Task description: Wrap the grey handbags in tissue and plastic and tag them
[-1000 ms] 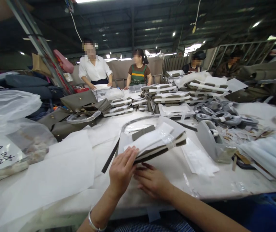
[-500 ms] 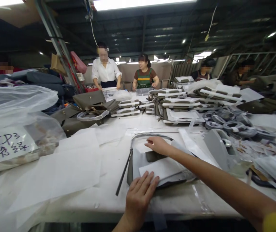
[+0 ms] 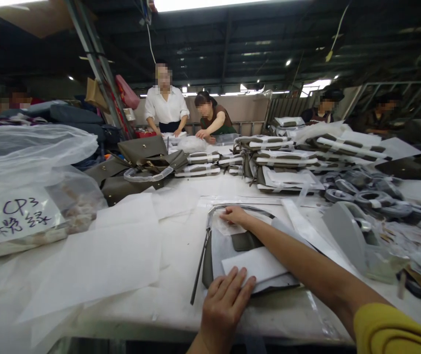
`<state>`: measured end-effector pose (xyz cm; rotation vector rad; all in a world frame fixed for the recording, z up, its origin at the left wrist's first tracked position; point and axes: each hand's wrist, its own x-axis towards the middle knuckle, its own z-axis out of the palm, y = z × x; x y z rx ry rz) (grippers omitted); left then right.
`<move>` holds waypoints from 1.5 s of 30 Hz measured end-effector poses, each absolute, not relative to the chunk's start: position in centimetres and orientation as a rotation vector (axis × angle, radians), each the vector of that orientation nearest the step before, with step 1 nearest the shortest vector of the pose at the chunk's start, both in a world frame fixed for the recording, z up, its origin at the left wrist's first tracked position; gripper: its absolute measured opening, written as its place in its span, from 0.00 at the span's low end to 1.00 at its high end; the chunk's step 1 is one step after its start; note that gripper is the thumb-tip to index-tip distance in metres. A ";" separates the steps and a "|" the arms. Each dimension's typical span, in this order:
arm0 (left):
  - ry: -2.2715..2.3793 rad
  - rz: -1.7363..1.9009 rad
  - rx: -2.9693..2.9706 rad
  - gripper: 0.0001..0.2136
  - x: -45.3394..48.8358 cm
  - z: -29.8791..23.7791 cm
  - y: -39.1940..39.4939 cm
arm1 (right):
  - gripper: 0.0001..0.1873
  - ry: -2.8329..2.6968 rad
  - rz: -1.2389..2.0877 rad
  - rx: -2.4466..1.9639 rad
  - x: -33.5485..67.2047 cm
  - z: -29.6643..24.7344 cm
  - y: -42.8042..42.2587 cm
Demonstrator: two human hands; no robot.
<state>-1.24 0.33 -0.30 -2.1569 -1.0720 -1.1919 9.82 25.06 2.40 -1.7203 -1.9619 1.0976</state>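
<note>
A dark olive handbag [image 3: 247, 241] lies flat on the white table before me, wrapped partly in pale tissue. Its curved handle [image 3: 213, 212] arches at the far side, and a thin dark strap [image 3: 199, 268] hangs off its left edge. My left hand [image 3: 227, 305] lies with fingers stretched over a folded white paper [image 3: 256, 263] on the bag's near part. Farther up, inside the handle's curve, the fingers of my right hand [image 3: 235, 216] are pinched on a thin translucent sheet [image 3: 225, 226]. The fingertips of that hand are partly hidden.
White paper sheets [image 3: 114, 260] cover the left of the table, beside a labelled plastic bag [image 3: 14, 216]. Wrapped bags [image 3: 284, 160] are stacked behind. Rolled grey straps [image 3: 376, 199] and a grey tape dispenser [image 3: 346, 226] lie right. Two people stand across the table.
A translucent sheet now shows under my right hand, inside the handle. My left hand stays on the folded paper. Across the table, one person has leaned forward. The view has shifted slightly.
</note>
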 end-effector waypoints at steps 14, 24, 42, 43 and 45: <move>-1.082 -1.126 -2.196 0.17 -1.4 0.1 0.2 | 0.16 -1.502 1.283 -1.081 9.1 5.2 24.0; -1.131 -1.010 -2.338 0.17 -1.9 0.1 0.1 | 0.12 -2.046 1.048 -0.867 13.0 8.6 12.8; -1.381 -1.386 -2.271 0.20 -2.2 -1.8 -0.6 | 0.20 -2.333 0.520 -0.554 16.6 4.8 5.6; -1.380 -1.388 -2.273 0.22 -2.2 -1.8 -0.5 | 0.20 -2.340 0.517 -0.541 16.7 4.8 5.3; -1.340 -1.378 -2.284 0.24 -2.3 -1.6 -0.3 | 0.18 -2.367 0.491 -0.506 16.8 5.0 4.5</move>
